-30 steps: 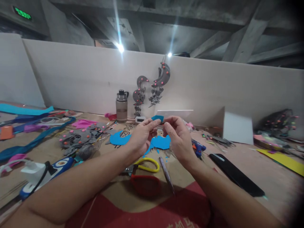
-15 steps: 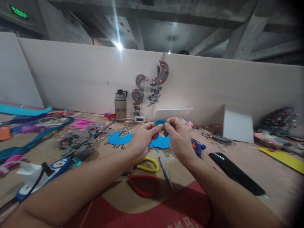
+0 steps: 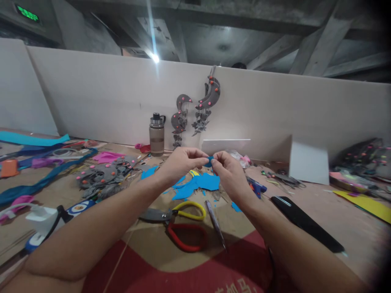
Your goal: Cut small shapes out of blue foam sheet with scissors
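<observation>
Between my two hands is a small dark-blue piece (image 3: pixel 209 161), which looks like felt. My left hand (image 3: pixel 183 163) pinches its left side, and my right hand (image 3: pixel 226 166) pinches its right side. Below them, bright blue cut sheets and scraps (image 3: pixel 195 184) lie on the brown board. Nearer to me, scissors (image 3: pixel 171 217) with one yellow and one red handle lie with blades to the left. A pen (image 3: pixel 215 224) rests just right of the handles.
A water bottle (image 3: pixel 157 136) stands by the white partition (image 3: pixel 106 93), where grey crescent ornaments (image 3: pixel 210 91) hang. On the right lie a black phone (image 3: pixel 305 224) and a blue glue gun (image 3: pixel 257 187). Grey felt pieces (image 3: pixel 104 173) and a power strip (image 3: pixel 81 206) are at left.
My left hand has shifted, baring more blue sheet and the scissor blades. The small piece looks more bunched between my fingers. The whole view has moved slightly.
</observation>
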A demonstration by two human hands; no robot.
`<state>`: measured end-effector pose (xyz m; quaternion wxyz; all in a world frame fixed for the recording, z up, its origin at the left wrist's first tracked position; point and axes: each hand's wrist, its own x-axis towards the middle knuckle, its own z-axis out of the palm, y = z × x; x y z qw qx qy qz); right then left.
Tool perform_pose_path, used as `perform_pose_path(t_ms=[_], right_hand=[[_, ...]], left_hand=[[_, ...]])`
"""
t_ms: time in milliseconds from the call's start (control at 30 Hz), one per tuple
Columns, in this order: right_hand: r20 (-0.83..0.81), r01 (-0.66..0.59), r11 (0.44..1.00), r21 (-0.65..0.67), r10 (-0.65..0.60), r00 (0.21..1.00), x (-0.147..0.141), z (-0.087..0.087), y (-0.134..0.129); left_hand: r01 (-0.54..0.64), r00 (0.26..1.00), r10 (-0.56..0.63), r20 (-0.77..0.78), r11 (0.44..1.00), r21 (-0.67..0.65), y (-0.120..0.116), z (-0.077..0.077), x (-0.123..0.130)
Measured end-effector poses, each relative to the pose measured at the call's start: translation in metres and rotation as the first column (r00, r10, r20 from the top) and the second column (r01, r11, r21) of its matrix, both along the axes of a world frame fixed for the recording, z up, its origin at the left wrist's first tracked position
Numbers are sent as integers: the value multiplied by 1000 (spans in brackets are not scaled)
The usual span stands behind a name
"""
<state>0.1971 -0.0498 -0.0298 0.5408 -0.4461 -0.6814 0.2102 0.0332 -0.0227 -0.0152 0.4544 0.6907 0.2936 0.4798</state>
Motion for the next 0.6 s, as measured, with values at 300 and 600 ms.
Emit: perform_pose_path(t_ms=[300, 600], right_hand=[[70, -4, 1000, 23, 2, 998, -2, -4, -1], [-40, -104, 994, 38, 105, 994, -6, -6, -1]], left_hand=[[70, 994, -71, -89, 997, -17, 3, 3, -8], [-49, 999, 49, -6, 998, 40, 13, 6, -14]])
